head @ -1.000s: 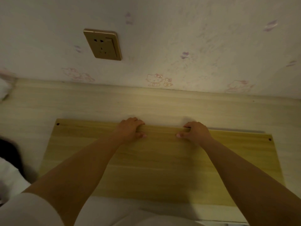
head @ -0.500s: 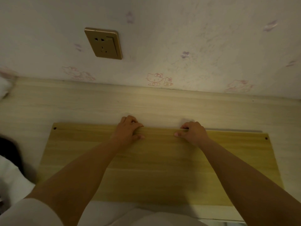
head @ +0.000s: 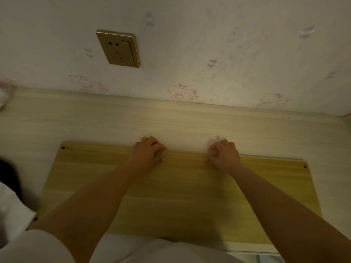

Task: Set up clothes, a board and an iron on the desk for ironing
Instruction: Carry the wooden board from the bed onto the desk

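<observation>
A: Now, entry for the board (head: 180,196) — where does it sit?

B: Flat on the desk (head: 114,122), long side parallel to the wall (head: 209,35). A strip of bare desk shows between its far edge and the wall. Small dark holes at 3 visible corners; the near right corner is behind the right forearm.

A: Hands?

B: 2 in view, both at the far edge, near the middle, a little apart. Left hand (head: 147,151): fingers curled over the far edge, thumb lying on the top face, so it grips the board. Right hand (head: 224,155): same hold, fingers hooked over the edge, thumb on top. That hand is slightly blurred.

A: Is the far edge lifted off the desk?

B: Cannot tell. A thin pale line runs along the edge to the right of the right hand; whether it is a gap or the board's side face is unclear.

A: Anything else?

B: A gold socket (head: 118,48) on the wall, upper left. Cartoon cat prints on the wallpaper. White cloth (head: 11,209) at the left edge, beside the board's near left corner; what kind is unclear. White sleeve (head: 38,247) at the bottom left.
</observation>
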